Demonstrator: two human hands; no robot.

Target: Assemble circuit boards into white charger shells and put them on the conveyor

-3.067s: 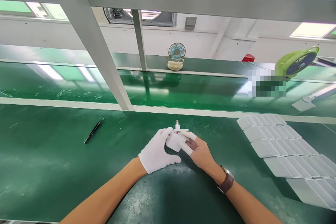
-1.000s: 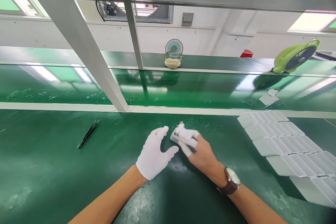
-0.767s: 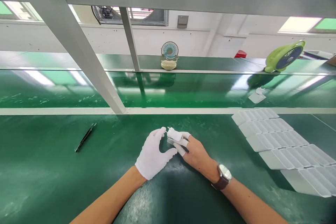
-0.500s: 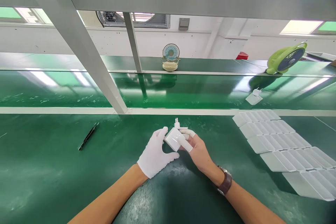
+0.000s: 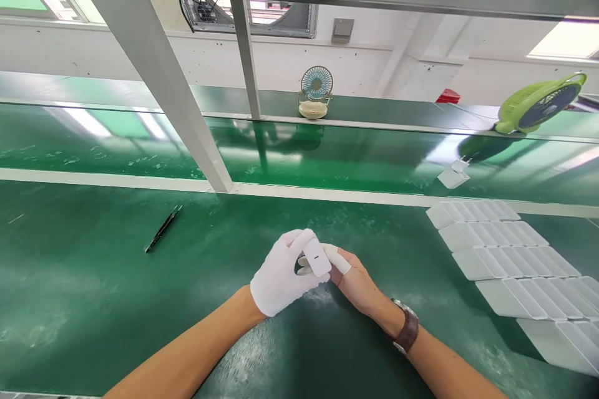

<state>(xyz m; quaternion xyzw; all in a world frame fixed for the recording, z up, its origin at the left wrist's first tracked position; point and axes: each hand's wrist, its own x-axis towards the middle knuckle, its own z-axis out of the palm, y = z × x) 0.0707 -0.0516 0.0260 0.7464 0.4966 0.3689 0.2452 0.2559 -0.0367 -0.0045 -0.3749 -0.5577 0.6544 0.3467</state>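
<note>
A white power adapter [image 5: 319,257] is held over the green bench, its face with a small dark slot turned towards me. My left hand [image 5: 279,274], in a white glove, is closed on it, with fingers at the upper edge and the thumb near the lower edge. My right hand [image 5: 354,278] wears white finger covers and grips the adapter from the right. Some of its fingertips show behind the adapter, through the gap in my left hand. The prongs are out of sight now.
Black tweezers [image 5: 163,229] lie at left. Rows of white plastic pieces [image 5: 508,262] stand at right. Another white adapter [image 5: 453,174] lies beyond the pale rail [image 5: 327,194]. A slanting post [image 5: 163,81] rises at left. A small fan [image 5: 316,92] and a green fan [image 5: 538,104] stand farther back.
The adapter has been turned: its prongs pointed away and showed before, and now its slotted face shows. My left hand has closed from a loose touch to a grip. The view has shifted slightly.
</note>
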